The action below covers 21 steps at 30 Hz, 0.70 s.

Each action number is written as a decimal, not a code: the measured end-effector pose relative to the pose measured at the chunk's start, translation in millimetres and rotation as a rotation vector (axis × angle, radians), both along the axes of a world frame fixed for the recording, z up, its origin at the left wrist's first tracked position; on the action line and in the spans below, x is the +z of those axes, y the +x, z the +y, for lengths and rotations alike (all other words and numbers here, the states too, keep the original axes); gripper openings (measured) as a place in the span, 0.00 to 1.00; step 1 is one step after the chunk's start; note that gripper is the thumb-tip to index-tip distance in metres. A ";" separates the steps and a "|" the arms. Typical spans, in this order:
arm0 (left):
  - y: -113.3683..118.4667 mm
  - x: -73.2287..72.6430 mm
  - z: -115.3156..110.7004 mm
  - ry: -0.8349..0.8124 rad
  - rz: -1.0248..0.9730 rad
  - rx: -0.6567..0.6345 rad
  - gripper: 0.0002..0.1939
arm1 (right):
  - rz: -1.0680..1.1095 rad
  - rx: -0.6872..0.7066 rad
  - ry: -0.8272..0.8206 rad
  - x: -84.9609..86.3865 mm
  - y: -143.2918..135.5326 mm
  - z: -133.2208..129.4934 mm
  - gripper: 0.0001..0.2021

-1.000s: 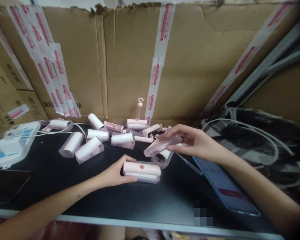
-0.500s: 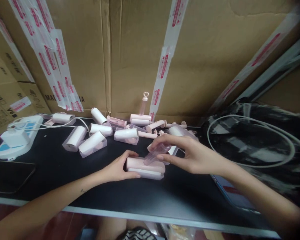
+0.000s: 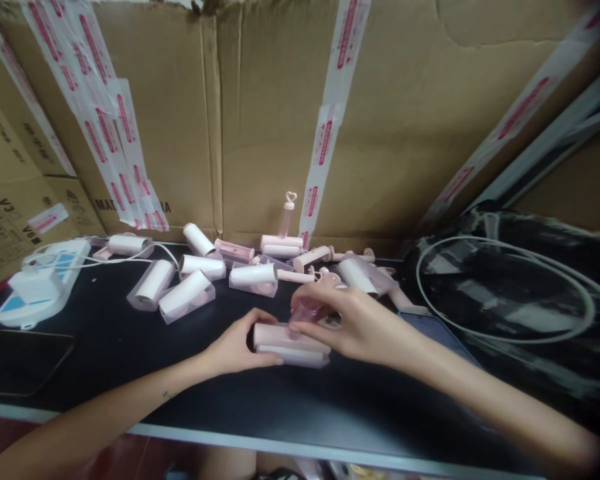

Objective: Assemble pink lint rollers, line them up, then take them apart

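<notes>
My left hand point(image 3: 245, 343) grips the left end of a pink lint roller point(image 3: 293, 343), which lies sideways on the black table with a white roll along its near side. Its thumb is in front and the fingers are behind. My right hand point(image 3: 335, 317) pinches a translucent pink handle point(image 3: 305, 313) over the middle of the roller's top. The handle's lower end meets the pink cover; whether it is joined there is hidden by my fingers. Behind them, a finished-looking roller point(image 3: 282, 241) carries an upright handle with a heart-shaped loop point(image 3: 291, 198).
Several white paper rolls point(image 3: 187, 293) in clear cases lie across the back, among loose pink handles point(image 3: 313, 257). At left are a white power strip point(image 3: 55, 283) and a dark phone point(image 3: 25, 360). A white cable point(image 3: 505, 240) coils at right; a cardboard box point(image 3: 260, 120) stands behind.
My right hand has shifted slightly left, and the translucent handle stands more upright against the roller's top. My left hand keeps its grip. The camera view has tilted a little.
</notes>
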<state>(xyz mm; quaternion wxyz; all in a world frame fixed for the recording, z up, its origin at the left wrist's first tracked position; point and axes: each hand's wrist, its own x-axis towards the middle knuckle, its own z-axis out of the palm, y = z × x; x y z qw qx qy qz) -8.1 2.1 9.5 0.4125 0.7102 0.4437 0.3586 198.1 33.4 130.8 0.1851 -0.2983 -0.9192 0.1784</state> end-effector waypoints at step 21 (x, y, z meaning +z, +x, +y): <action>72.9 60.9 22.7 -0.092 -0.252 -0.050 0.18 | 0.097 -0.410 0.102 31.6 112.8 25.8 0.18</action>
